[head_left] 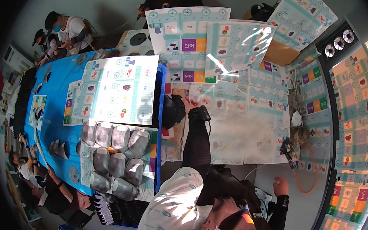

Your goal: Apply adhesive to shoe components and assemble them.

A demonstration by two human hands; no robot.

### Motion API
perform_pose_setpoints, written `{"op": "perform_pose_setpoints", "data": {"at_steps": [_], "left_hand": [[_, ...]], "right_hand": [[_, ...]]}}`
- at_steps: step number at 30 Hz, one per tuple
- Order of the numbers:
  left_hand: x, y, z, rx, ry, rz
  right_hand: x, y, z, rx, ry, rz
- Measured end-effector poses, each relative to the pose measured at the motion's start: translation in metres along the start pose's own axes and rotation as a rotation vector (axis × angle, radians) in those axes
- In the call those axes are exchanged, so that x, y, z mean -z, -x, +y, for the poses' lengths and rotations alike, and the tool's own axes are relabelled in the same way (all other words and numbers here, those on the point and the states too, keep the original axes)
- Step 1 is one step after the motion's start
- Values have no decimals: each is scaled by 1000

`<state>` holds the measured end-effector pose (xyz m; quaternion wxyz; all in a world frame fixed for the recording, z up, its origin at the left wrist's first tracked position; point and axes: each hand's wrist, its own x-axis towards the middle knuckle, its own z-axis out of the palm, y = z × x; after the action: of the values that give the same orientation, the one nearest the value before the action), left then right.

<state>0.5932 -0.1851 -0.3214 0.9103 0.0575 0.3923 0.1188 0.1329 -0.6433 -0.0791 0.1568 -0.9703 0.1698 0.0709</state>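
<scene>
My left hand (189, 104) reaches forward over the near left side of the bench, its dark sleeve ending in a black band. Its fingers are closed at the edge of a dark rounded piece (173, 112), whose exact kind I cannot make out. My right hand (281, 187) hangs lower right, beside the bench, with fingers curled and nothing visible in them. On a printed sheet to the left lie several grey, rounded shoe-shaped pieces (120, 138). The bench top (252, 134) is covered with printed sheets under whitish, dusty smears.
A spray gun (287, 149) with an orange hose (315, 172) is at the bench's right edge. Printed boards (187, 32) stand upright at the back. A blue-covered table (54, 117) runs along the left, with people (71, 33) around it. Fans (339, 43) line the far right.
</scene>
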Motion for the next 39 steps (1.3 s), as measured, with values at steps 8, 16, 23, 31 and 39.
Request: {"op": "perform_pose_setpoints", "data": {"at_steps": [8, 16, 23, 31, 39], "left_hand": [[-58, 218, -45, 136, -658, -285], [-41, 368, -76, 152, -1684, -1052], [13, 368, -142, -361, -1739, -630], [80, 341, -280, -300, -1967, -638], [101, 315, -345, -354, -2218, -612]], "right_hand": [[54, -60, -107, 197, -120, 108], [50, -144, -192, 502, -14, 115], [-21, -182, -79, 123, -740, 75], [-20, -218, 139, 283, -169, -134], [-39, -248, 240, 152, 208, -125]]}}
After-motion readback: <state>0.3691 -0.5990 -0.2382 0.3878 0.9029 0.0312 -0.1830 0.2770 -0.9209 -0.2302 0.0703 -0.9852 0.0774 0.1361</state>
